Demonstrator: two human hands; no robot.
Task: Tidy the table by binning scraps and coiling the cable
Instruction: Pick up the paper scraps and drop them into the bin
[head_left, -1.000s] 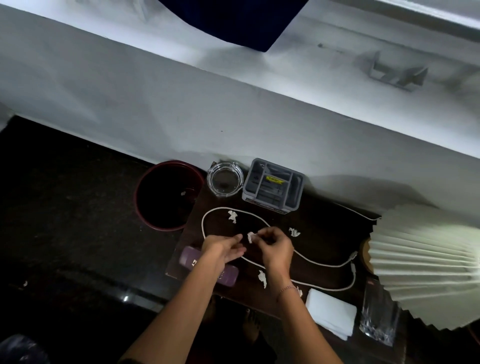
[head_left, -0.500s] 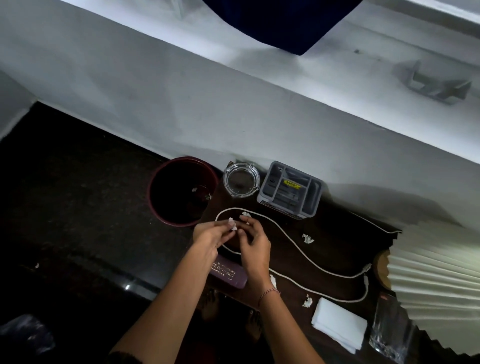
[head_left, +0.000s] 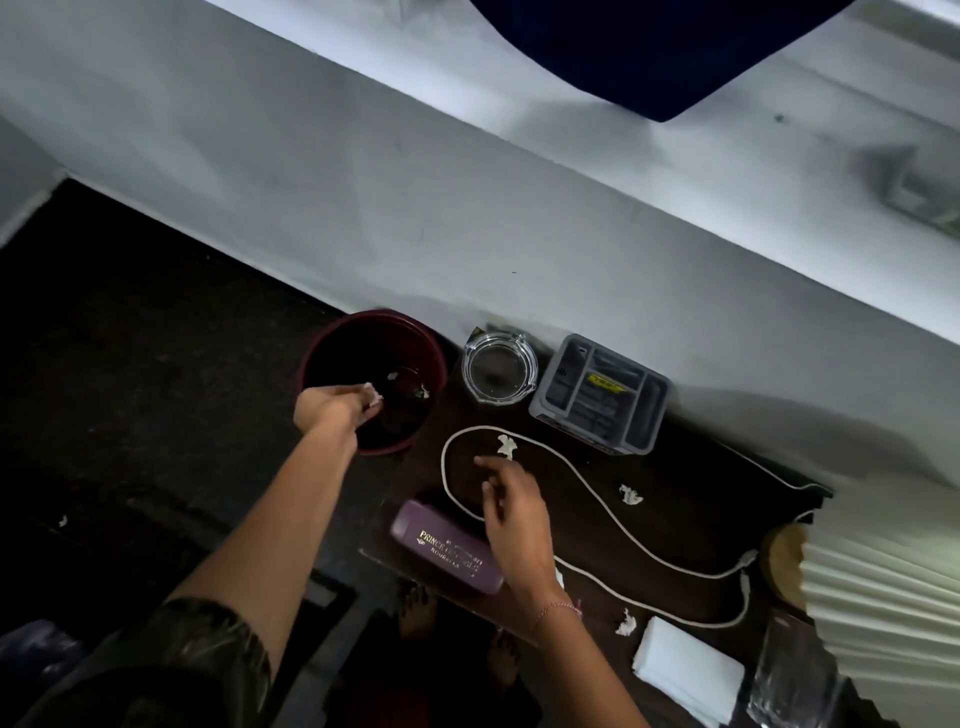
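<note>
Scrap (head_left: 373, 398) pinched in left hand (head_left: 332, 408) fingertips, held over the open mouth of the maroon bin (head_left: 371, 382) at far left, beside the table (head_left: 691, 519). Two white bits already lie inside. Right hand (head_left: 511, 506) hovers over the table, fingers loosely apart, empty, just near of another scrap (head_left: 506, 446) inside the cable (head_left: 587, 486) loop. Cable lies uncoiled, snaking rightward. Judgement: release only once the fingertips are well inside the rim, since light paper drifts. Right hand should pinch the next scrap without dragging the cable.
</note>
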